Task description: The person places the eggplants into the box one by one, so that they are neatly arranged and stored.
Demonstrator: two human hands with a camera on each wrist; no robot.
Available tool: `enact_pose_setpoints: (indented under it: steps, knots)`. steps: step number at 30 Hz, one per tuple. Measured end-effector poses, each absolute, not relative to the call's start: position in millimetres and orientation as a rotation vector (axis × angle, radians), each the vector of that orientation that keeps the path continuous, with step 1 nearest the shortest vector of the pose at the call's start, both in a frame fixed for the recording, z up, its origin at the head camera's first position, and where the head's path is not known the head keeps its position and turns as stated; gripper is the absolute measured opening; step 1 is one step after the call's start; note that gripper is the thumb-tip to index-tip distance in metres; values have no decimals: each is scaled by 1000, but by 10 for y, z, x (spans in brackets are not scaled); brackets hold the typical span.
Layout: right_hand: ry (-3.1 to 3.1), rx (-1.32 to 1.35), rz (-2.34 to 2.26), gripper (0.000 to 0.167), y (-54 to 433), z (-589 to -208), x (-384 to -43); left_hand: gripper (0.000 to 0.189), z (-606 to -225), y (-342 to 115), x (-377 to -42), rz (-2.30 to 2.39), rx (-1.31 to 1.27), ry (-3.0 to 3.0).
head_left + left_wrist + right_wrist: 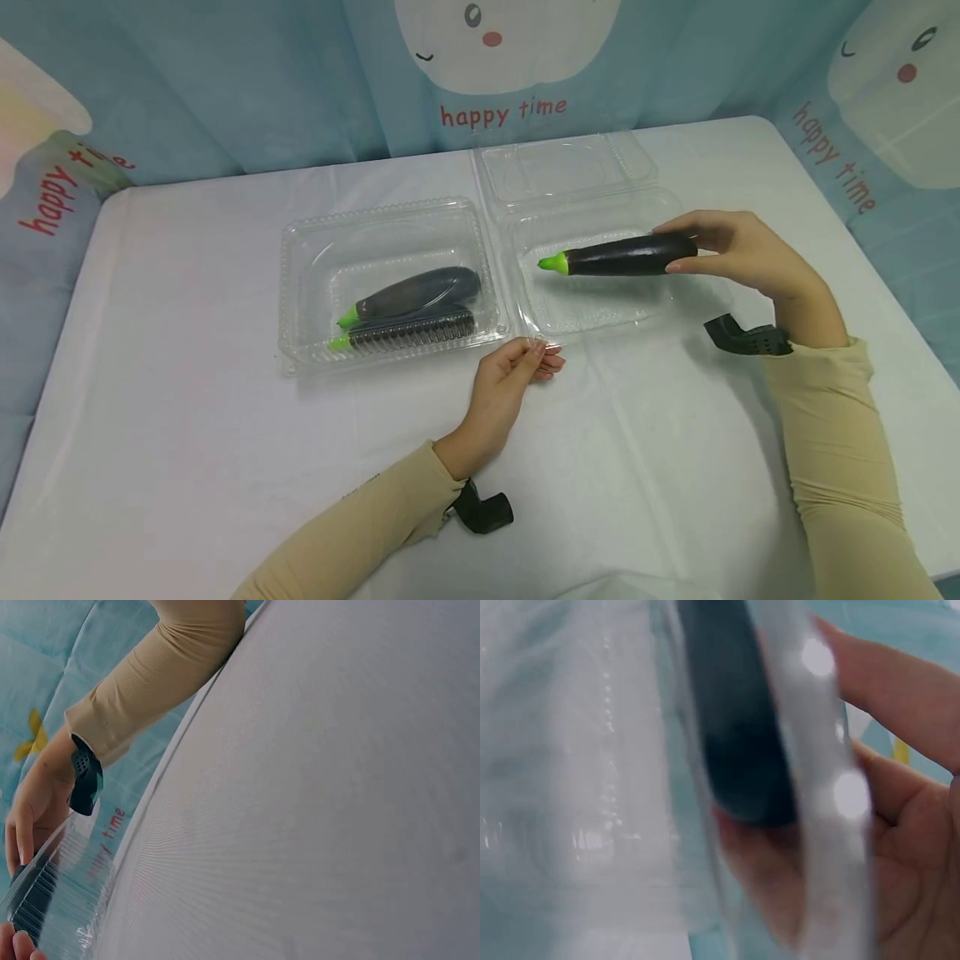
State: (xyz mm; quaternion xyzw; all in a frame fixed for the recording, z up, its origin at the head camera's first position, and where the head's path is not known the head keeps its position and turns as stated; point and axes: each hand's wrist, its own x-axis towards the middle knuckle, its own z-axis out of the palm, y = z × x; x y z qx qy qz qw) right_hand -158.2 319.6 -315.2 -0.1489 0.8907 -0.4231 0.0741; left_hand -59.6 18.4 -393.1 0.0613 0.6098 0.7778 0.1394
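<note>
My right hand (738, 250) grips a dark eggplant (626, 256) by its thick end, its green stem pointing left, over an open clear plastic clamshell box (592, 321). In the right wrist view the eggplant's rounded dark end (746, 772) shows between fingers and thumb, behind a blurred clear plastic edge. My left hand (506, 383) pinches the near left corner of that same box. Only its fingertips (19, 943) appear in the left wrist view, at the plastic rim.
A second clear box (322, 242), to the left, is closed over two eggplants (420, 292) with green stems. The open box's lid (566, 171) lies back toward the blue curtain (285, 83). White cloth (187, 417) covers the table.
</note>
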Motion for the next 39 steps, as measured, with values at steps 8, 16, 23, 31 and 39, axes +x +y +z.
enact_pose_setpoints:
  steps: [8, 16, 23, 31, 39]
  knots:
    - [2704, -588, -965, 42, 3084, -3148, -1563, 24, -3933, 188, -598, 2262, 174, 1752]
    - [2752, -679, -782, 43, 3021, -3160, -1561, 25, -3932, 183, -602, 2261, 183, 1756]
    - [2760, -699, -752, 41, 2991, -3150, -1567, 25, -3925, 180, -608, 2254, 174, 1765]
    - [2791, -508, -865, 38, 3188, -3003, -1508, 25, -3917, 202, -600, 2255, 173, 1747]
    - [2756, -348, -1116, 33, 3473, -2839, -1647, 24, -3933, 188, -596, 2263, 174, 1754]
